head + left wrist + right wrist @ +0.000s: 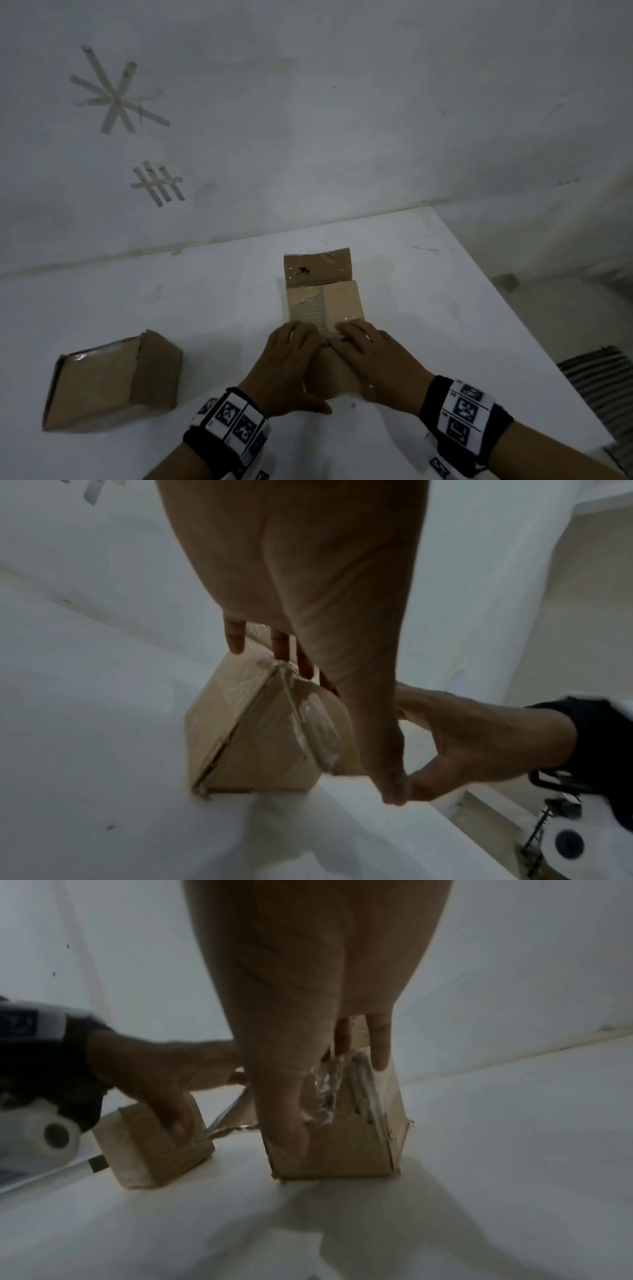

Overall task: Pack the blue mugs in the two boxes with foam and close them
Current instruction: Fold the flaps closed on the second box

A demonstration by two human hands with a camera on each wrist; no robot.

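A brown cardboard box (325,305) stands mid-table with its top flaps folded down and its far flap (318,270) still raised. My left hand (291,363) and right hand (373,359) lie side by side on its near top edge, fingers straight on the flaps and thumbs down the front face. The left wrist view shows my left fingers (236,639) on the taped box (240,723). In the right wrist view, my right fingers (380,1047) press crumpled clear tape on the box (342,1150). A second box (113,380) lies at the left, shut. No mugs or foam are visible.
The white table (445,308) meets a white wall at the back and ends in an edge at the right. Tape marks (116,92) are stuck on the wall. A striped object (596,387) sits beyond the table's right edge.
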